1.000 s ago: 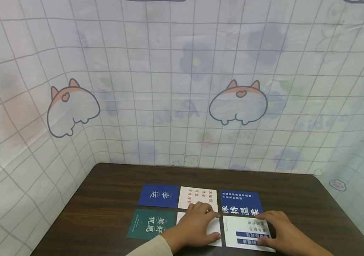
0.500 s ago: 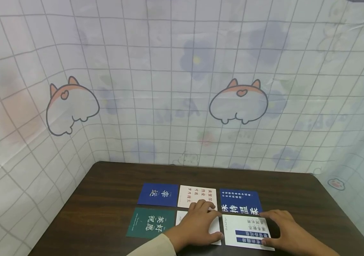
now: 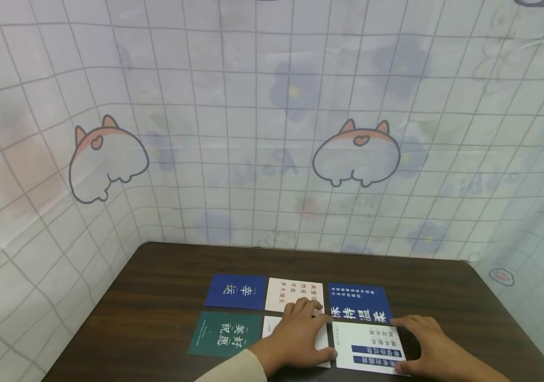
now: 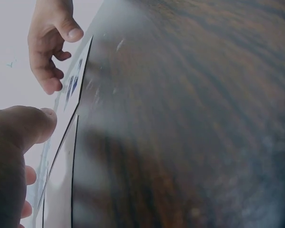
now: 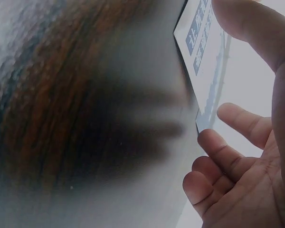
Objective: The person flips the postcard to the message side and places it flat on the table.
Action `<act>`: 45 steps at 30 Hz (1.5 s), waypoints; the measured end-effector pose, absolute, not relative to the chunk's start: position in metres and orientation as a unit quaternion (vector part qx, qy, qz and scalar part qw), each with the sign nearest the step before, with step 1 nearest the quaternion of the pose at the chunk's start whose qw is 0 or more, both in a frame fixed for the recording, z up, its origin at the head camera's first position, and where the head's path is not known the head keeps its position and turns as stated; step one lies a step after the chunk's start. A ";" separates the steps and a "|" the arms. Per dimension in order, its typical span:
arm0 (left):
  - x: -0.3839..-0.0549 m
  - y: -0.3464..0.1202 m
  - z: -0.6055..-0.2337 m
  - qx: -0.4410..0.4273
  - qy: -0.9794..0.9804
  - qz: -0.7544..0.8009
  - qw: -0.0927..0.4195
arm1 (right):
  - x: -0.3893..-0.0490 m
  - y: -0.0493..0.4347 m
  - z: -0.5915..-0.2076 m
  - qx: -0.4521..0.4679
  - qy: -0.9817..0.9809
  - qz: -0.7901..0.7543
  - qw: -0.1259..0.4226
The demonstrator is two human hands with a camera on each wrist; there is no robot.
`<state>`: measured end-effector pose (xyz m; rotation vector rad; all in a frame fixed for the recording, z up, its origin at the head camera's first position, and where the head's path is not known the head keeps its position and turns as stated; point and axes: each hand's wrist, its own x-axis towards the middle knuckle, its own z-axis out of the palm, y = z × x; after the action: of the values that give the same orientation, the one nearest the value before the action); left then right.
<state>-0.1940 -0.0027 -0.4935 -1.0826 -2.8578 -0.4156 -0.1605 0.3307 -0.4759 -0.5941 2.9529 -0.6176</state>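
Observation:
A white card with two blue bars (image 3: 362,337) lies flat in the near row at the right. My right hand (image 3: 436,345) is at its right edge, thumb and index finger spread apart, with the thumb at the near corner. In the right wrist view the other fingers (image 5: 223,152) are loosely bent and grip nothing. My left hand (image 3: 298,334) is over the middle white card (image 3: 321,338), hiding most of it; its fingertips reach the cream card (image 3: 283,292) behind. The left thumb (image 4: 38,124) points toward the barred card. Whether the left fingers press down cannot be told.
Left of the hands lie a green card (image 3: 212,337) and a blue card (image 3: 235,292). Behind the barred card is another blue card (image 3: 357,297). All lie on a dark wood-grain table (image 3: 123,318), with a grid-patterned curtain (image 3: 252,132) around it.
My right hand has shifted slightly right, its thumb and index finger coming away from over the barred card to its edge. The left thumb has moved a little right. The cards look unmoved.

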 end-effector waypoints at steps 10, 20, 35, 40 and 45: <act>-0.196 0.000 -0.497 -0.346 -0.927 -0.144 0.022 | -0.163 0.335 -0.479 -0.192 0.961 -0.196 0.039; -0.196 0.003 -0.496 -0.345 -0.928 -0.137 0.015 | -0.166 0.338 -0.480 -0.191 0.961 -0.193 0.058; -0.199 0.002 -0.503 -0.343 -0.930 -0.128 0.008 | -0.168 0.335 -0.482 -0.185 0.960 -0.199 0.069; -0.198 0.003 -0.501 -0.339 -0.932 -0.125 0.004 | -0.169 0.336 -0.482 -0.188 0.958 -0.203 0.070; -0.199 0.003 -0.500 -0.339 -0.932 -0.126 0.002 | -0.170 0.335 -0.482 -0.186 0.959 -0.202 0.074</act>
<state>-0.1987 0.0028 -0.5005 -1.0641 -2.9258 -0.3939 -0.1703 0.3351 -0.4815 -0.5589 2.8765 -0.6070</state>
